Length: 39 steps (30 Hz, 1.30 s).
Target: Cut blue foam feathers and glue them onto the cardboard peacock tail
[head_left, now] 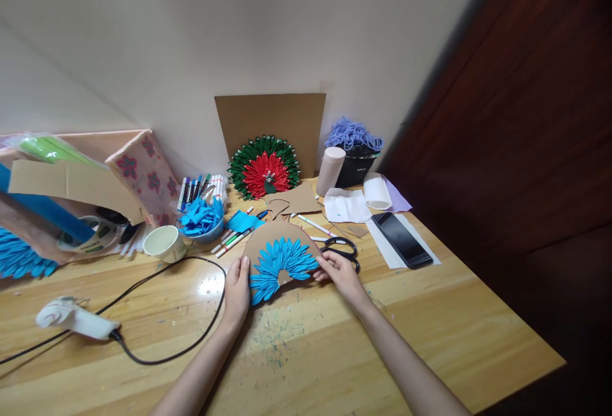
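Note:
Between my two hands is a rounded cardboard piece (276, 232) with blue petals (282, 263) fanned out in layers around a bare half-round centre. My left hand (238, 288) grips its left edge, thumb on the front face. At the right edge, my right hand (338, 274) pinches the cardboard near the outermost petals. Black-handled scissors (345, 247) lie just behind my right hand, their blades hidden. A bowl of loose blue petals (203, 215) stands behind and to the left. Several markers (232, 244) lie beside that bowl.
A white glue gun (81, 319) lies at left, its black cord looping towards my left hand. A cup (165, 244), a patterned box (150, 180), a red and green petal fan (265, 171), a tumbler (331, 171) and a phone (402, 239) stand or lie around the table.

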Each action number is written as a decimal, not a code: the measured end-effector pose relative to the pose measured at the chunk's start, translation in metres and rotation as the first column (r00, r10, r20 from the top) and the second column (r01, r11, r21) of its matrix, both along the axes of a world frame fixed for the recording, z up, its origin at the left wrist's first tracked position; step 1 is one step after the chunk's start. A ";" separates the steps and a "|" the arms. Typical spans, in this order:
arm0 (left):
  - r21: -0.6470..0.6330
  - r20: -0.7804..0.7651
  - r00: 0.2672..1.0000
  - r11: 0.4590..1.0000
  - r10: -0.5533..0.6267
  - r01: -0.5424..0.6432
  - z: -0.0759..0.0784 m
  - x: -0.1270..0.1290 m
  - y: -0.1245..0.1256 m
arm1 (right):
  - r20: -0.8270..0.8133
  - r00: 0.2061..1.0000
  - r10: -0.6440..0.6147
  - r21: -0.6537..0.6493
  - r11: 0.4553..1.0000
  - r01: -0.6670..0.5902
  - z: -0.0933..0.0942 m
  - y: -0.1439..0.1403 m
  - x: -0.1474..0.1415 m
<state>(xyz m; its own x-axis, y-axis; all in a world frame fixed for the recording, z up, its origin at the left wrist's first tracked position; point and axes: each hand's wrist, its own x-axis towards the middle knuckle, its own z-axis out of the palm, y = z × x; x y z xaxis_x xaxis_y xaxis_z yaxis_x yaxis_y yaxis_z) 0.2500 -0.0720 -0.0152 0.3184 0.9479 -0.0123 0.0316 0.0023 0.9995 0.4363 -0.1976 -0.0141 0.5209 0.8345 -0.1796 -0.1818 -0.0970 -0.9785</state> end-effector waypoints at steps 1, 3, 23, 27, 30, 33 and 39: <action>-0.005 0.001 1.000 1.000 0.001 -0.001 0.000 0.000 0.000 | -0.004 1.000 -0.008 -0.005 1.000 0.008 0.001 0.000 0.001; -0.007 0.004 1.000 1.000 0.001 -0.001 -0.002 0.000 0.001 | -0.018 1.000 -0.003 -0.015 1.000 0.002 0.002 -0.001 0.003; -0.029 0.031 0.999 0.999 -0.024 0.025 -0.006 0.000 0.002 | 0.050 0.999 -0.004 0.005 1.000 0.003 -0.009 0.003 -0.004; -0.027 0.031 0.999 1.000 -0.014 0.015 -0.005 0.000 0.002 | 0.033 0.999 0.013 0.012 1.000 -0.013 -0.011 0.004 -0.002; -0.022 0.029 1.000 1.000 -0.012 0.013 -0.005 0.000 0.002 | -0.001 1.000 0.031 0.015 0.999 -0.031 -0.013 0.004 -0.001; -0.021 0.026 0.999 1.000 -0.019 0.020 -0.004 0.000 0.002 | -0.007 1.000 0.025 0.017 1.000 -0.025 -0.014 0.004 -0.002; -0.009 0.031 0.999 1.000 -0.029 0.030 -0.003 0.001 0.001 | 0.016 1.000 0.000 0.005 1.000 0.000 -0.007 0.003 -0.006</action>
